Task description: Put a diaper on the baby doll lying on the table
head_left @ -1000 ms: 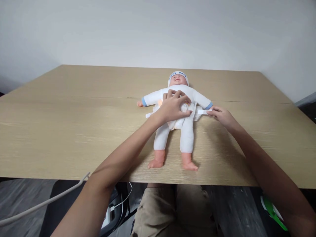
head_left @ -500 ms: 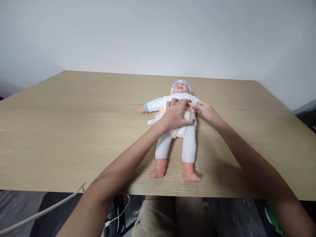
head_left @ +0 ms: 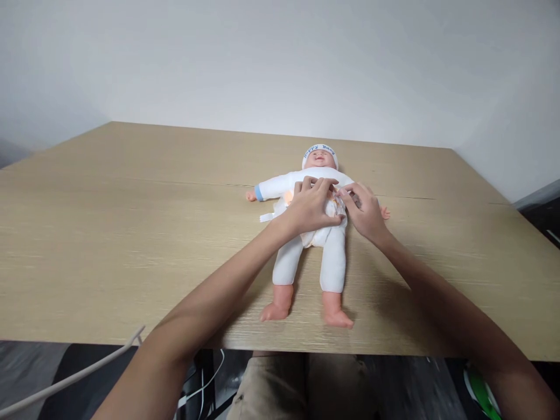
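A baby doll [head_left: 322, 174] in a white suit and a lettered headband lies on its back, feet toward me. Around its hips is a white diaper [head_left: 315, 238] with orange marks. My left hand [head_left: 311, 205] rests over the front of the diaper, its thumb spread away from the fingers. At the diaper's right side my right hand [head_left: 362, 211] is closed in a pinch on the edge, where a tab seems to be; the fingertips partly hide it. On the left a white diaper tab [head_left: 266, 217] sticks out loose over the table.
The wooden table [head_left: 131, 251] has a seam running across it and a pale wall [head_left: 280, 64] behind. A white tube [head_left: 79, 376] rises at the lower left. Below the near edge are cables [head_left: 205, 388] and a green object [head_left: 481, 391].
My right hand has turned and shifted slightly inward over the diaper's right side, and the doll's right-side hand now shows beyond it. My left hand has stayed in place on the diaper.
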`<state>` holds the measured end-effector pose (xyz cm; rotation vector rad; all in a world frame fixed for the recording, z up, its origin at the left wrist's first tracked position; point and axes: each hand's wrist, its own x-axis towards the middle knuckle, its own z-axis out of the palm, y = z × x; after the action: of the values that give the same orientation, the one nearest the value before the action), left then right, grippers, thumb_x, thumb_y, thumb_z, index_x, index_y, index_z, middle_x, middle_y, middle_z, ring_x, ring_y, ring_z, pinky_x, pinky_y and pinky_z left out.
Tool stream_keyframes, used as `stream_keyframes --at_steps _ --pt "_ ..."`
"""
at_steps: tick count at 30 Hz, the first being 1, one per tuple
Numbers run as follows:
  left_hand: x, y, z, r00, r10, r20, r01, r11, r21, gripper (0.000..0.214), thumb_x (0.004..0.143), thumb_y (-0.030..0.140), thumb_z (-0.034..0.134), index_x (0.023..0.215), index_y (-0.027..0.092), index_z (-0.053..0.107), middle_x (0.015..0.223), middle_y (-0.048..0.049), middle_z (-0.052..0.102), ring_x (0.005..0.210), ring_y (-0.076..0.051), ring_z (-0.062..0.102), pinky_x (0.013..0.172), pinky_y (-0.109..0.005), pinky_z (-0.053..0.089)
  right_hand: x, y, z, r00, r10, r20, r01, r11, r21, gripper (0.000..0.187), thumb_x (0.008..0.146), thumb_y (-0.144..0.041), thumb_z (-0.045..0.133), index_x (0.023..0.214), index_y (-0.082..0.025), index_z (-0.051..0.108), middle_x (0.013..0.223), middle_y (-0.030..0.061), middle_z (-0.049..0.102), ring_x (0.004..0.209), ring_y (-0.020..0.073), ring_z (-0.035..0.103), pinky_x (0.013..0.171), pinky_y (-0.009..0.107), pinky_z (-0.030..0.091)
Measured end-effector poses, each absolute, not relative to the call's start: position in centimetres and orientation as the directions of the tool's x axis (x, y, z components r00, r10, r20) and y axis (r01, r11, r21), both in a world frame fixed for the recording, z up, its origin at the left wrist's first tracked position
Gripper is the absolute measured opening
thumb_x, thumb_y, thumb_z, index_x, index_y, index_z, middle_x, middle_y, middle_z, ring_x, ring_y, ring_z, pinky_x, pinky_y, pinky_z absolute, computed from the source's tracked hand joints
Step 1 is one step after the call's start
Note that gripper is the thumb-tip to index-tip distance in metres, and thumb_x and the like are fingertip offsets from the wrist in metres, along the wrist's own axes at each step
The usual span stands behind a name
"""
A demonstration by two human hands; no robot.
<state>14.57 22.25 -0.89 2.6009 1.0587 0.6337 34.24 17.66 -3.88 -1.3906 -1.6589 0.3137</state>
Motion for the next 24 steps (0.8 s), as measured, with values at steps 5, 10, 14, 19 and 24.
stream_keyframes --at_steps 5,10,14,19,24 --pt "14.6 22.4 -1.0 0.649 0.705 0.285 0.584 -0.702 0.408 0.075 0.087 0.054 0.081 0.149 0.022 0.053 0.151 -0.0143 0.071 0.137 -0.044 0.049 0.115 -0.057 0.04 35.1 14.8 -6.0 -0.185 0.797 0.575 0.65 0.538 -0.537 0.046 0.117 -0.047 0.049 0.156 -0.03 0.067 0.162 0.0112 0.069 0.155 0.0338 0.059 0.133 0.06 0.045" --pt "14.6 22.5 -1.2 0.647 0.698 0.306 0.569 -0.71 0.416 0.072 0.088 0.053 0.081 0.149 0.025 0.054 0.16 -0.0134 0.064 0.137 -0.043 0.049 0.115 -0.057 0.039 35.8 15.0 -6.8 -0.218 0.792 0.57 0.641 0.556 -0.529 0.051 0.118 -0.049 0.044 0.161 -0.032 0.066 0.168 0.0083 0.066 0.16 0.0337 0.057 0.137 0.062 0.042" --pt "14.6 22.5 -1.2 0.637 0.701 0.319 0.558 -0.706 0.436 0.071 0.087 0.052 0.082 0.147 0.025 0.054 0.155 -0.013 0.066 0.136 -0.042 0.05 0.115 -0.055 0.04 35.9 15.2 -6.7 -0.246 0.763 0.598 0.615 0.6 -0.512 0.049 0.118 -0.048 0.045 0.16 -0.032 0.066 0.168 0.0083 0.066 0.161 0.0317 0.056 0.138 0.061 0.043" --pt "14.6 22.5 -1.6 0.625 0.701 0.343 0.551 -0.708 0.443 0.071 0.085 0.05 0.085 0.143 0.022 0.056 0.153 -0.014 0.066 0.133 -0.04 0.052 0.115 -0.054 0.042 35.8 15.1 -6.8 -0.307 0.757 0.577 0.593 0.627 -0.506 0.054 0.118 -0.051 0.042 0.164 -0.03 0.059 0.175 0.0102 0.058 0.167 0.0326 0.05 0.14 0.063 0.039" --pt "13.6 21.7 -2.0 0.61 0.68 0.407 0.482 -0.726 0.491 0.073 0.09 0.057 0.082 0.148 0.022 0.053 0.152 -0.0145 0.066 0.137 -0.039 0.053 0.12 -0.057 0.045 36.0 15.4 -7.0 -0.323 0.765 0.557 0.563 0.628 -0.537 0.058 0.118 -0.059 0.038 0.164 -0.031 0.058 0.177 0.0103 0.056 0.168 0.0326 0.048 0.141 0.061 0.038"
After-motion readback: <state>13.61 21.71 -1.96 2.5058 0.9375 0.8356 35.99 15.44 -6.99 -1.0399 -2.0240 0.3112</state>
